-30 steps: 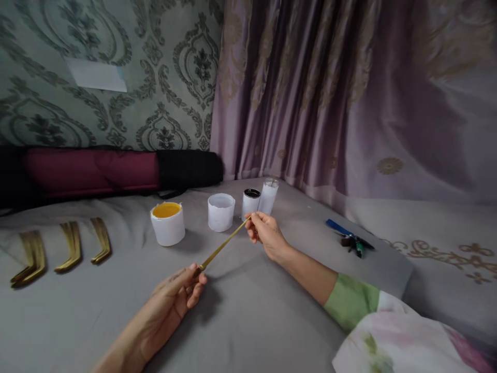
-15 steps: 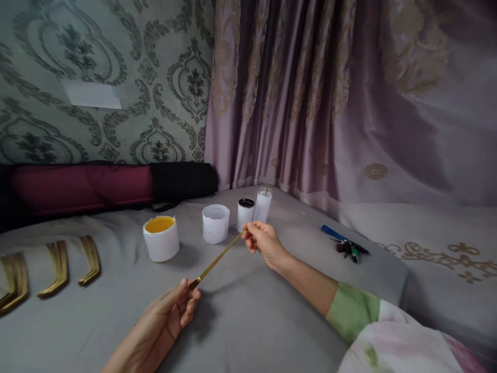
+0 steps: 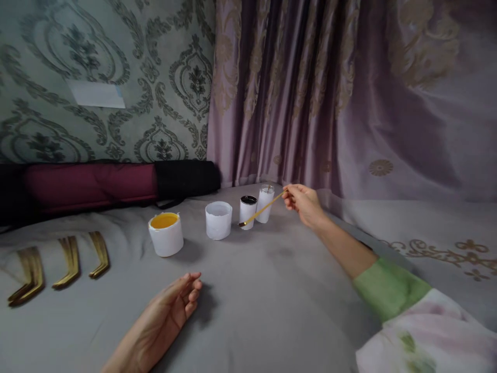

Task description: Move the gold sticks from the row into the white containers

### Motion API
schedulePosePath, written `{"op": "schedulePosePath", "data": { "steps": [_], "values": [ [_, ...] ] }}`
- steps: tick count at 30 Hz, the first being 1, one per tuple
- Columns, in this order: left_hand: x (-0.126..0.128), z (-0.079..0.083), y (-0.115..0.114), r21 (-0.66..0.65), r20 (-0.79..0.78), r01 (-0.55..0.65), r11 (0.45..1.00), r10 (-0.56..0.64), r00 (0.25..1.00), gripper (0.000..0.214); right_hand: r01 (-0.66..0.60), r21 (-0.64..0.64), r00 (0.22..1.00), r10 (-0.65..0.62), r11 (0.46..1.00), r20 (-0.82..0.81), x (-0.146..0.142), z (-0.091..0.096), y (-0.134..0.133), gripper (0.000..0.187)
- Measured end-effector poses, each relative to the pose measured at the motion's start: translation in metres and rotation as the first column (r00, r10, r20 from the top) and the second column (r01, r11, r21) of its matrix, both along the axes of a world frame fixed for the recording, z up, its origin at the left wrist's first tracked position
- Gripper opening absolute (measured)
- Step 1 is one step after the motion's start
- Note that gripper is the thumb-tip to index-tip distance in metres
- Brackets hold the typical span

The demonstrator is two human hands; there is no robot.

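Note:
My right hand [image 3: 305, 204] pinches the thin end of a slim golden stick [image 3: 267, 206] that looks like a small paintbrush, with a bright band and a dark tip. The stick slants down to the left, its tip in front of the small white cup with a dark inside [image 3: 247, 215]. Behind the stick stands a taller clear-rimmed container [image 3: 264, 207] with something thin inside. My left hand [image 3: 174, 305] is over the grey cloth, palm turned inward, fingers loosely bent and apart, holding nothing. Farther off stand a plain white tub [image 3: 218, 225] and a white tub with yellow inside [image 3: 166, 240].
Several golden bundles with bent ends [image 3: 70, 264] lie in a row at the left. A long maroon and black bag [image 3: 93, 184] lies along the patterned wall. A purple curtain [image 3: 295, 103] hangs behind the containers. Grey cloth [image 3: 272, 305] covers the surface.
My left hand has let go of the stick's dark end. My right hand has carried the stick up and to the right. My right forearm now covers most of the keys and blue strap.

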State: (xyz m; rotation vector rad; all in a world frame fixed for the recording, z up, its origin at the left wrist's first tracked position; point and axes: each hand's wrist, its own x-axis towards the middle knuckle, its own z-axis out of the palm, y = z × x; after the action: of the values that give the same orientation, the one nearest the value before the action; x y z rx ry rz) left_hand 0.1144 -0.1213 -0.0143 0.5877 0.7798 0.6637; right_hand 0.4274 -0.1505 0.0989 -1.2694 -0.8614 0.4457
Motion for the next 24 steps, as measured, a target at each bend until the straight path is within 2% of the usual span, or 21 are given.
{"op": "schedulePosePath", "data": {
  "steps": [10, 16, 24],
  "values": [
    [-0.001, 0.0, 0.002, 0.004, 0.014, 0.003, 1.0, -0.003, 1.0, 0.017, 0.196, 0.108, 0.966, -0.211, 0.975, 0.151, 0.048, 0.053, 0.011, 0.008],
    [-0.001, -0.002, 0.003, 0.006, 0.025, 0.008, 1.0, -0.008, 1.0, 0.016, 0.303, 0.102, 0.927, -0.318, 0.947, 0.199, 0.067, 0.072, 0.023, 0.014],
    [-0.001, -0.005, 0.006, 0.005, 0.028, -0.003, 1.0, 0.003, 1.0, 0.017, 0.403, 0.074, 0.847, -0.402, 0.912, 0.348, 0.081, 0.091, 0.039, 0.019]
  ]
}}
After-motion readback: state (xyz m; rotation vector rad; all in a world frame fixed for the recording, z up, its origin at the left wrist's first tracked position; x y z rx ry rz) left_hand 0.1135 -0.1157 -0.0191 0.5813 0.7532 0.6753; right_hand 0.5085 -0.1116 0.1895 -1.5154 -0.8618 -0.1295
